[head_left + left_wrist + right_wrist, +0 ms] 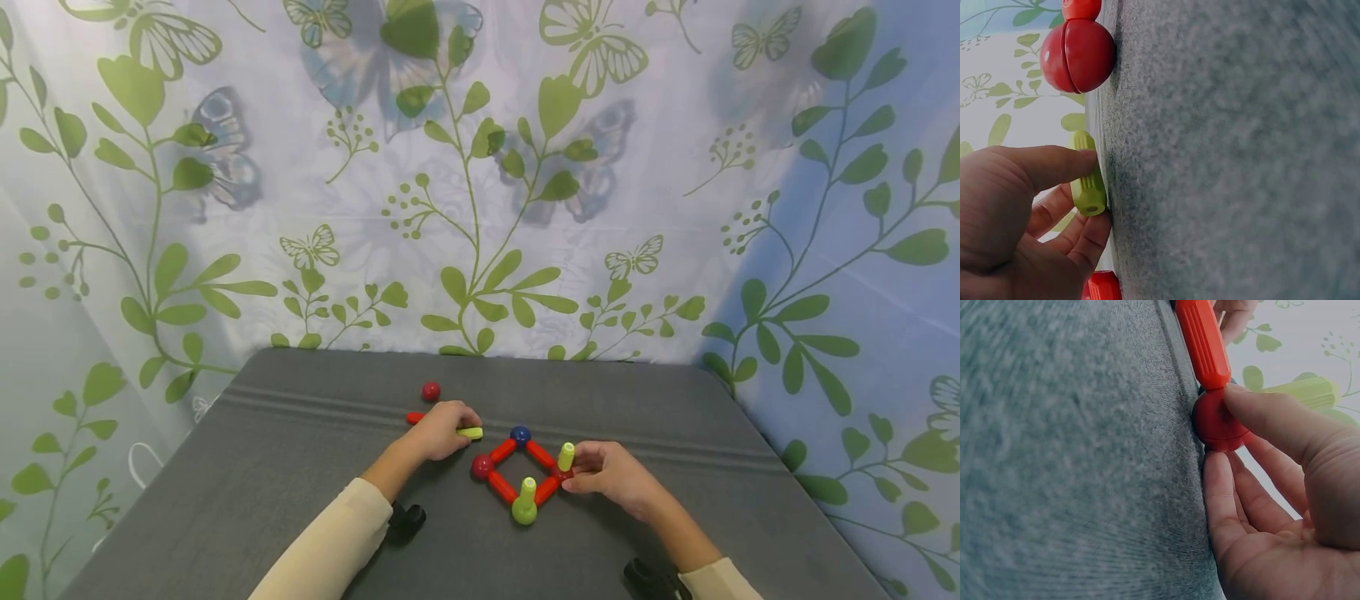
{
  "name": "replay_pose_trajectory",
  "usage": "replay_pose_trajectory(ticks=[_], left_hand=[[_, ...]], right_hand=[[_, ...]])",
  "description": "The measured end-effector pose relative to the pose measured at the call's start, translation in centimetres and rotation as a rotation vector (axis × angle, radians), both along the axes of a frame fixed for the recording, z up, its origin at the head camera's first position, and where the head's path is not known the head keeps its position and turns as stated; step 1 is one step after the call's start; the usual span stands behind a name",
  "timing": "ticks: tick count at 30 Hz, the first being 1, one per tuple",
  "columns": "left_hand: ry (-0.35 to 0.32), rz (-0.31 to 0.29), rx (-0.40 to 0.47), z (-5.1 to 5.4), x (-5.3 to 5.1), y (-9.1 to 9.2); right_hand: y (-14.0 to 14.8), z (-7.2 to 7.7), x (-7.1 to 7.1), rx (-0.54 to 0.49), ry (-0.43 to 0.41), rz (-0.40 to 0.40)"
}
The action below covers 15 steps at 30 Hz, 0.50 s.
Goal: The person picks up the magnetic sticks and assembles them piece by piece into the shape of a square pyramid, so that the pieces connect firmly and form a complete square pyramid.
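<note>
A square of red rods (502,487) joined by balls lies on the grey table (315,500). Its corners are a blue ball (521,435), a red ball (482,467) on the left, a green ball (524,512) in front and another red ball (1213,419) on the right. Yellow-green rods (528,490) stand upright on the front and right balls. My right hand (611,475) holds the right red ball between thumb and fingers. Left of the square, my left hand (442,429) pinches a loose yellow-green rod (1088,181) close to the tabletop.
A loose red ball (431,391) lies farther back on the table. Beside the left hand is a loose red rod (416,417), partly hidden by it. A patterned curtain (480,208) hangs behind the table's far edge.
</note>
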<state>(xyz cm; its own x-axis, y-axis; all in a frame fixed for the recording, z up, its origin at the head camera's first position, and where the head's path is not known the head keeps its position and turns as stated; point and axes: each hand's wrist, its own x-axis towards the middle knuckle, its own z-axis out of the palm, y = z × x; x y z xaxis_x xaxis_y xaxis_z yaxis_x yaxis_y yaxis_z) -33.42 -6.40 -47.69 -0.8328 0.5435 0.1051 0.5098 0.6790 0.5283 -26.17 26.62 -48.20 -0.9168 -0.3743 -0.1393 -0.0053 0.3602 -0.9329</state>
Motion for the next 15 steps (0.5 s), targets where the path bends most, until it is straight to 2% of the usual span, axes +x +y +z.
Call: replay_pose_trajectory(ticks=[10,15], left_hand=[[-0.033,0.001,0.078,-0.25,0.30,-0.60],[-0.072,0.012,0.130,-0.37,0.27,-0.92]], right_hand=[[-0.06,-0.05,0.06,-0.008,-0.002,0.008],[-0.08,0.00,0.02,0.007,0.007,0.002]])
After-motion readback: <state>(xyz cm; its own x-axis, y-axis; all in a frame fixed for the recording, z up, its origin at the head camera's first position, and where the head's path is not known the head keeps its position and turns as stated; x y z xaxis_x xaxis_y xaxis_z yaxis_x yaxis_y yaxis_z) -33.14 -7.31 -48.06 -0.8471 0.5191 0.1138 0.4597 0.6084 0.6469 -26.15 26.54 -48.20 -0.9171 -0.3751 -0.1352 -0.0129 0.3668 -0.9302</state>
